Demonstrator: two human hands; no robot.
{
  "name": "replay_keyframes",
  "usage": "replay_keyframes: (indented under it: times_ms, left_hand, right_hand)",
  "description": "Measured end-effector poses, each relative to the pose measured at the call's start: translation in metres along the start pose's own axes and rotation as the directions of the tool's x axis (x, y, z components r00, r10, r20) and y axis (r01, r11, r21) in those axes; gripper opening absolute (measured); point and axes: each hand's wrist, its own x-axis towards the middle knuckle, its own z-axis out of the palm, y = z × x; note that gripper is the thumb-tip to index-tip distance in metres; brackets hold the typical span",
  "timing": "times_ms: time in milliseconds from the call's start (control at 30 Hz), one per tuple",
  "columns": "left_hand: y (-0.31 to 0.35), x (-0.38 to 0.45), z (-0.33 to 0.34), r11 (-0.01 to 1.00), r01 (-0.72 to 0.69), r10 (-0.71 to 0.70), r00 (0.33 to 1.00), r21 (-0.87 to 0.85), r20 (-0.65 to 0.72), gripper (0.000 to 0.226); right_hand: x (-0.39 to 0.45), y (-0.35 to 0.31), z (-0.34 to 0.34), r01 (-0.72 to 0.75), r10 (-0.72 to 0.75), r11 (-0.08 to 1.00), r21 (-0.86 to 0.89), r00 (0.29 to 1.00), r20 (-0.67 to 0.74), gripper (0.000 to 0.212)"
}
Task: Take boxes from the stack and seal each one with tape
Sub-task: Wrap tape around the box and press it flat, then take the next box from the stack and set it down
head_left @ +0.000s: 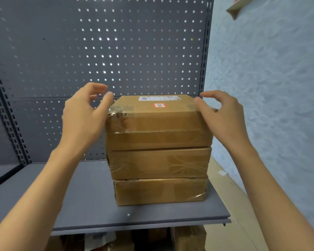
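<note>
A grey pegboard backs a grey shelf, with a pale textured wall to the right. On the shelf, toward its right end, three cardboard boxes stand stacked, all wrapped in clear tape. The top box carries a white label and a small red sticker on its lid; the middle box and bottom box sit squarely beneath it.

Both hands are raised at the top box, one on each side. The left hand has its fingers loosely spread and slightly curled, the thumb at the box's upper left corner; whether it touches cannot be told. The right hand mirrors it, fingers apart and gently bent, thumb at the upper right edge, seemingly touching the cardboard. Neither hand closes round anything.

More cardboard shows dimly under the shelf.
</note>
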Motion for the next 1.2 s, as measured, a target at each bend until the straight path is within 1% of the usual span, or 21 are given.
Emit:
replay_keyframes:
  times_ms: [33, 100, 167, 233, 333, 433, 533, 667, 833, 1000, 1100, 1200]
  left_hand:
    - [0.001, 0.000, -0.004, 0.987, -0.094, 0.095, 0.995, 0.134, -0.002, 0.025]
    - [0.000, -0.001, -0.011, 0.897, -0.248, 0.264, 0.964, 0.366, 0.006, 0.031]
    - [-0.004, -0.004, -0.021, 0.819, -0.311, 0.349, 0.937, 0.483, 0.013, 0.032]
    - [-0.012, -0.008, -0.033, 0.765, -0.321, 0.387, 0.922, 0.558, 0.000, 0.028]
    - [-0.023, -0.017, -0.054, 0.732, -0.289, 0.385, 0.923, 0.618, -0.025, 0.026]
    - [-0.039, -0.023, -0.080, 0.711, -0.250, 0.348, 0.937, 0.657, -0.019, 0.027]
    - [-0.060, -0.026, -0.111, 0.661, -0.220, 0.324, 0.946, 0.717, -0.008, 0.027]
    - [-0.092, -0.029, -0.159, 0.602, -0.176, 0.282, 0.960, 0.779, -0.001, 0.027]
    - [-0.136, -0.033, -0.229, 0.556, -0.138, 0.230, 0.973, 0.820, 0.009, 0.033]
    - [-0.179, -0.036, -0.307, 0.513, -0.106, 0.226, 0.974, 0.852, -0.015, 0.029]
    - [-0.206, -0.040, -0.354, 0.499, -0.058, 0.205, 0.977, 0.864, -0.053, 0.021]
    - [-0.236, -0.044, -0.400, 0.467, -0.028, 0.159, 0.986, 0.884, -0.053, 0.024]
  right_hand:
    - [-0.001, -0.004, 0.002, 0.077, -0.078, 0.994, -0.079, 0.997, 0.000, 0.027]
    - [-0.005, -0.013, 0.010, 0.215, -0.213, 0.948, -0.234, 0.976, 0.031, 0.027]
    - [-0.011, -0.022, 0.022, 0.320, -0.320, 0.887, -0.334, 0.946, 0.058, 0.027]
    - [-0.018, -0.031, 0.038, 0.397, -0.401, 0.841, -0.367, 0.913, 0.069, 0.026]
    - [-0.030, -0.047, 0.063, 0.484, -0.488, 0.792, -0.373, 0.868, 0.091, 0.026]
    - [-0.043, -0.067, 0.088, 0.531, -0.513, 0.770, -0.354, 0.845, 0.150, 0.025]
    - [-0.058, -0.089, 0.116, 0.549, -0.519, 0.767, -0.331, 0.835, 0.182, 0.029]
    - [-0.079, -0.123, 0.158, 0.576, -0.548, 0.762, -0.297, 0.817, 0.179, 0.031]
    - [-0.115, -0.175, 0.216, 0.598, -0.564, 0.774, -0.209, 0.801, 0.204, 0.029]
    - [-0.156, -0.238, 0.280, 0.626, -0.587, 0.765, -0.150, 0.774, 0.238, 0.030]
    - [-0.185, -0.274, 0.317, 0.646, -0.597, 0.756, -0.103, 0.745, 0.297, 0.028]
    - [-0.215, -0.308, 0.352, 0.656, -0.606, 0.752, -0.059, 0.725, 0.327, 0.029]
